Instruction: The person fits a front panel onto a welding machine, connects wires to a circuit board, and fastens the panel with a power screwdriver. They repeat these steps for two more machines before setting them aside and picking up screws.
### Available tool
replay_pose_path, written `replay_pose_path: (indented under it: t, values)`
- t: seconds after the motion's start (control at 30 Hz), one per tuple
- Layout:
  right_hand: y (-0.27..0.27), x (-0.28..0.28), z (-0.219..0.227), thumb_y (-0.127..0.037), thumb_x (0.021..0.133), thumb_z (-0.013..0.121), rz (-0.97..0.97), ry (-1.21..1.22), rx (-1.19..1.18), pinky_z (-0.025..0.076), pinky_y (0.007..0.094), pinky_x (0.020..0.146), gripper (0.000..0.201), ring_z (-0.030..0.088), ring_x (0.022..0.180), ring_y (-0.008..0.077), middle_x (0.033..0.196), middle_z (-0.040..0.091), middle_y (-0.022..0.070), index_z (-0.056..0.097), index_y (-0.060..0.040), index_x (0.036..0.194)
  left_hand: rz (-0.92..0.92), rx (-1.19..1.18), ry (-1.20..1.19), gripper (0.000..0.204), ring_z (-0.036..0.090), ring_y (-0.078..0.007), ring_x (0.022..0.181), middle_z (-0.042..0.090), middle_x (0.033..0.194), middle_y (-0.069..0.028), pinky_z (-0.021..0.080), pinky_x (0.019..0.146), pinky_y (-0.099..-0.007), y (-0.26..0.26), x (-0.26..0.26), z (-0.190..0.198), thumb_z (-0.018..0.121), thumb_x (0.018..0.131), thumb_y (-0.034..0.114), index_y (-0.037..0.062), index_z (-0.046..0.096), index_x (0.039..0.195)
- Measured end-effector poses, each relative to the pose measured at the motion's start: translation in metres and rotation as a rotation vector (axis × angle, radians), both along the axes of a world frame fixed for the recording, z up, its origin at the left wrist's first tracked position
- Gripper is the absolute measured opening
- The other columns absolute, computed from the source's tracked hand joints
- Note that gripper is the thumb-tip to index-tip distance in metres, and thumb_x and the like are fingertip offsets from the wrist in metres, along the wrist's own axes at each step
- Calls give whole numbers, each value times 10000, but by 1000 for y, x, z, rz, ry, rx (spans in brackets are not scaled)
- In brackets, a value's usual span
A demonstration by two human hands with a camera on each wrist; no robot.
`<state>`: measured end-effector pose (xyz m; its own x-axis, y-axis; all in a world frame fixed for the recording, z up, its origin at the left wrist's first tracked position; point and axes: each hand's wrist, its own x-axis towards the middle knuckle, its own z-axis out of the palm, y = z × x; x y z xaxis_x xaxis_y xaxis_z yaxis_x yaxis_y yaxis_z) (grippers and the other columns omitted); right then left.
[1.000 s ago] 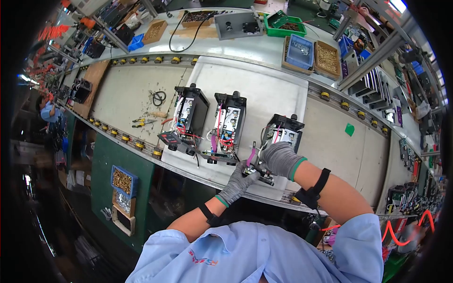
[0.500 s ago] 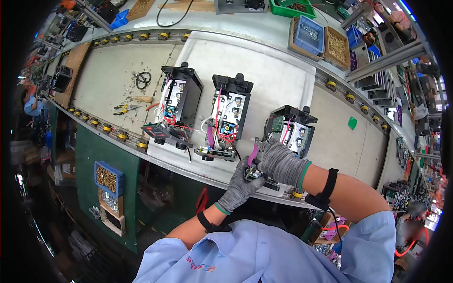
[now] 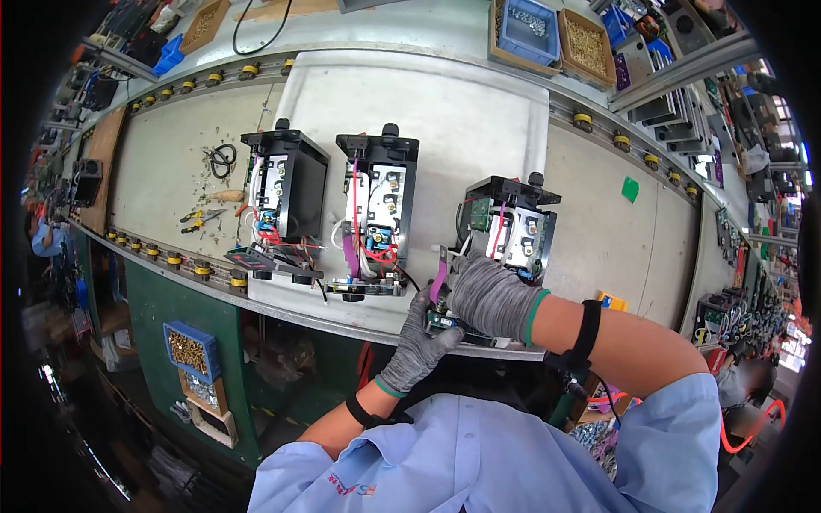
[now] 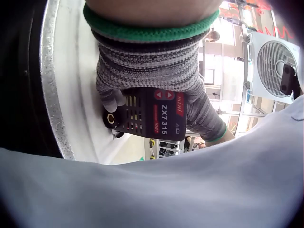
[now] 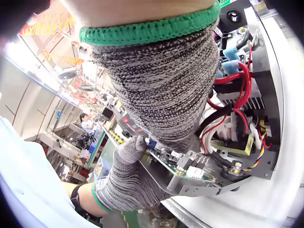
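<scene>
My gloved left hand [image 3: 417, 349] grips a black front panel [image 4: 164, 114] marked ZX7 315, with a circuit board [image 5: 190, 170] on its back. The thumb lies along the panel's edge. My gloved right hand [image 3: 494, 299] is bent down over that board, and its fingertips are hidden, so I cannot tell what they hold. A purple ribbon cable [image 3: 439, 279] rises from the panel beside the right fingers. Just behind stands the panel's open black welding machine [image 3: 513, 224], with red, white and black wires [image 5: 243, 85] at its front.
Two similar open machines, one in the middle [image 3: 376, 201] and one further left [image 3: 291, 188], stand on the white board [image 3: 445, 94]. Yellow-handled pliers [image 3: 201, 220] and black scissors [image 3: 221, 161] lie left. Screw bins [image 3: 528, 32] stand at the back.
The head view has shifted, so the machines appear further left. Both hands stay at the same panel; the right hand keeps its place over the board with a slight turn.
</scene>
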<state>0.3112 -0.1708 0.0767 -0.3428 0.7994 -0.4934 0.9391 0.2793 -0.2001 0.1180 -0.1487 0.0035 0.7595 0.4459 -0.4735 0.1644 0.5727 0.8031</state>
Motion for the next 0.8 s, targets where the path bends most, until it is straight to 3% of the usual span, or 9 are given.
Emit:
replay_pose_path:
  t: [0.07, 0.23, 0.33, 0.37, 0.43, 0.47, 0.53, 0.7, 0.8]
  values:
    - [0, 4, -3, -190, 819, 635, -6, 38, -21, 505, 447, 875, 265, 587, 1204, 334, 1053, 693, 115, 723, -85, 1046, -2, -23, -15, 958, 504, -167, 1168, 496, 1312, -70, 438, 1014, -314, 0, 0, 2, 829, 762, 372, 51, 307, 1499]
    - [1, 8, 12, -185, 838, 613, -44, 120, -61, 500, 450, 896, 325, 506, 1332, 356, 1094, 693, 127, 689, -84, 1138, -1, -87, -31, 918, 502, -195, 1230, 482, 1329, -101, 424, 1069, -353, 3, 1, 4, 823, 763, 251, 34, 292, 1480]
    - [10, 4, 21, -210, 824, 627, 20, -20, -161, 491, 435, 802, 264, 658, 1014, 310, 964, 698, 137, 700, -71, 1035, 22, -121, -43, 886, 506, -189, 1213, 485, 1317, -93, 425, 1069, -352, 5, 4, 12, 820, 766, 212, 38, 303, 1466]
    - [15, 3, 29, -210, 824, 627, 25, -22, -159, 491, 435, 802, 264, 658, 1014, 310, 964, 698, 137, 700, -71, 1035, 27, -120, -45, 886, 506, -189, 1213, 485, 1317, -93, 425, 1069, -352, 5, 4, 11, 820, 766, 212, 38, 303, 1466]
    - [25, 4, 46, -225, 792, 652, 88, -159, -141, 482, 429, 746, 199, 659, 809, 279, 826, 678, 115, 720, -73, 900, 18, -37, -42, 851, 514, -184, 1192, 498, 1287, -88, 426, 1068, -350, 4, 4, 8, 822, 764, 191, 41, 327, 1440]
    - [27, 5, 44, -225, 792, 652, 94, -161, -141, 482, 429, 746, 199, 659, 809, 279, 826, 678, 115, 720, -73, 900, 24, -38, -44, 851, 514, -184, 1192, 498, 1287, -88, 426, 1068, -350, 4, 4, 10, 822, 764, 191, 41, 327, 1440]
    - [26, 11, 35, -232, 751, 684, 112, -152, -85, 485, 432, 722, 167, 660, 775, 282, 740, 652, 94, 730, -81, 805, 15, -82, -29, 995, 460, -206, 1256, 467, 1351, -86, 359, 1100, -351, 5, 5, 14, 848, 733, 396, 41, 324, 1501]
    - [33, 11, 31, -190, 723, 733, -51, -101, -185, 497, 416, 715, 179, 673, 822, 287, 817, 702, 106, 758, -87, 866, -6, -80, -47, 1004, 461, -201, 1260, 469, 1356, -86, 360, 1107, -353, 6, 4, 11, 849, 738, 368, 45, 298, 1513]
    - [35, 4, 27, -184, 724, 723, 57, -172, -211, 499, 415, 713, 196, 677, 825, 287, 806, 695, 102, 758, -83, 889, -11, -136, -63, 1021, 458, -200, 1274, 466, 1372, -90, 361, 1114, -356, 7, 4, 9, 858, 741, 337, 47, 272, 1525]
